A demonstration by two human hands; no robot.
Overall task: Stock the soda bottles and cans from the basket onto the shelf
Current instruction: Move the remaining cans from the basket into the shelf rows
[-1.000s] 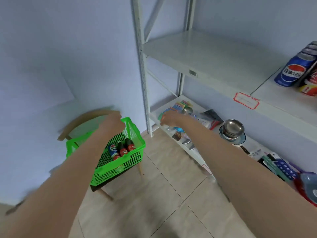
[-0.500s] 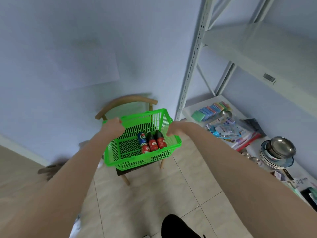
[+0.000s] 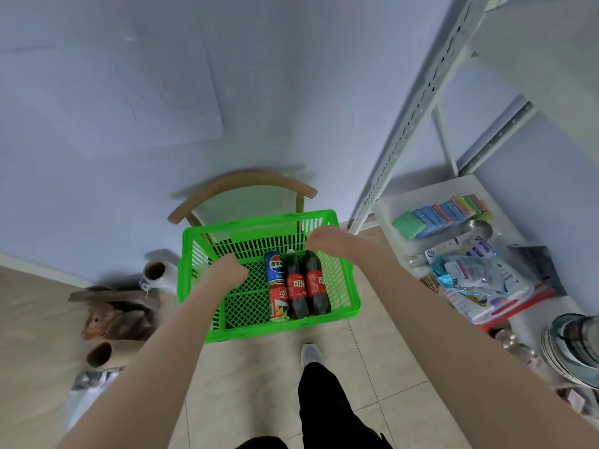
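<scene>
While both bare arms reach forward and down, the green plastic basket [image 3: 269, 328] sits on the seat of a wooden chair [image 3: 243, 186] against the pale wall, left of the white metal shelf [image 3: 415, 102]. Its walls and floor are open lattice, bright green all over, with a solid rim.

Four drinks lie in its right half. Two dark cola bottles [image 3: 306, 285] lie flat side by side and touching, with their caps toward the far wall and red labels printed with white characters. Just left of them is a blue can [image 3: 275, 265] with a round red, white and blue logo. A red can [image 3: 278, 301] with white characters and a yellow and black patch lies in line with it, nearer the camera.

The left hand [image 3: 227, 270] is inside the basket, just left of the blue can, seen from the back. The right hand [image 3: 327, 239] hangs over the far right part, just above the bottle caps. The fingers of both hands are turned down and hidden, so I cannot tell whether they are spread, pressed together or pinching anything.

On the lowest shelf board are coloured sponges [image 3: 437, 215], clear packets [image 3: 479, 273] and stacked bowls [image 3: 573, 348]. A grey shoe [image 3: 309, 353] stands on the tiled floor [image 3: 252, 377] below the basket.
</scene>
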